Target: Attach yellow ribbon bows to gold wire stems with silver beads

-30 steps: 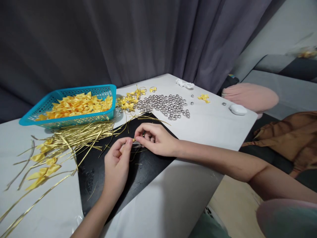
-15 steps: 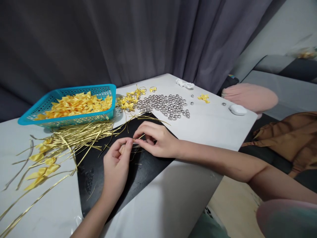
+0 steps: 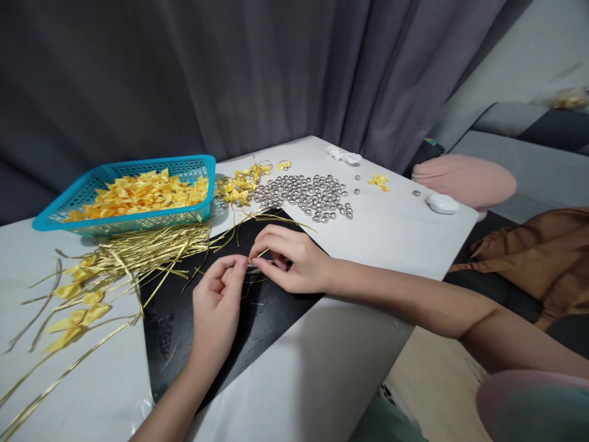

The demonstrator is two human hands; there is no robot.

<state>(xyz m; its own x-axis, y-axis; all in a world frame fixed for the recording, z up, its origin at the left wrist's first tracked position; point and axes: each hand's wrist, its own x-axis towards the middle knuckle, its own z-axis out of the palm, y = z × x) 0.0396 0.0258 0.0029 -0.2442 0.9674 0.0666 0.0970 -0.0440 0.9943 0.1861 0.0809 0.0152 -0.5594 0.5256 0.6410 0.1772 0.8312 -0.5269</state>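
Over a black mat (image 3: 243, 344), my left hand (image 3: 219, 291) and my right hand (image 3: 292, 259) meet fingertip to fingertip. Both are closed in a pinch on a thin gold cord (image 3: 262, 253), whose short end sticks up between my right thumb and index finger. My fingers hide most of what is at the pinch point. A bundle of gold cords (image 3: 156, 245) lies left of my hands. Yellow ribbon bows (image 3: 85, 319) with cords attached rest at the far left. Beyond my right hand, many silver heart-shaped beads (image 3: 317, 196) are spread on the white table (image 3: 377, 239).
A blue plastic basket (image 3: 209, 184) full of yellow ribbon pieces (image 3: 147, 193) stands at the back left. More yellow bows (image 3: 242, 186) lie beside it. A white crumpled cloth (image 3: 344, 155), a yellow bow (image 3: 379, 182) and a white rounded case (image 3: 442, 204) are toward the right edge.
Almost nothing differs. My right hand has shifted very slightly to the right, and both hands keep the same pinch.
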